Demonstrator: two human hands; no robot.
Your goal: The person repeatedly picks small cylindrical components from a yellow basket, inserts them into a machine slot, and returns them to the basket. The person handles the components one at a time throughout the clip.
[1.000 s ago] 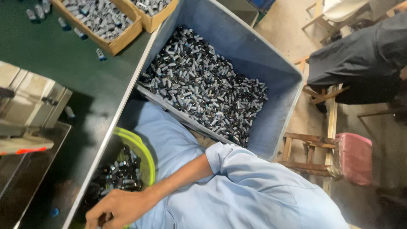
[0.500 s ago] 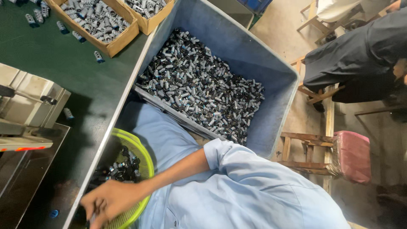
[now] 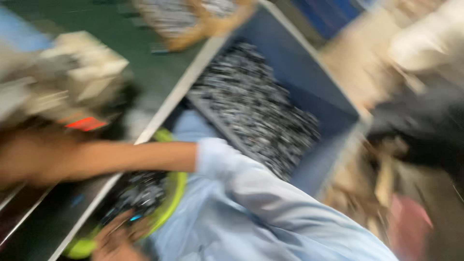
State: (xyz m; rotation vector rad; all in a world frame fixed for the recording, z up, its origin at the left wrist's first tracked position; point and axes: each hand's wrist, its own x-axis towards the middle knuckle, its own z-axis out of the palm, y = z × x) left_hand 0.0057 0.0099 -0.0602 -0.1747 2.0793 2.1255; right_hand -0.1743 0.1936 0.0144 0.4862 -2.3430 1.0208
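Blurred right hand [image 3: 24, 162] over the desk [image 3: 145, 72], grip unreadable; left hand [image 3: 116, 239] at the green bowl [image 3: 174, 188], grip unclear.

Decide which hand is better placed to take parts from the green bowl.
Left, probably. The left hand sits at the bowl beside the parts; the right hand is stretched toward the table, away from it. Blur hides the fingers.
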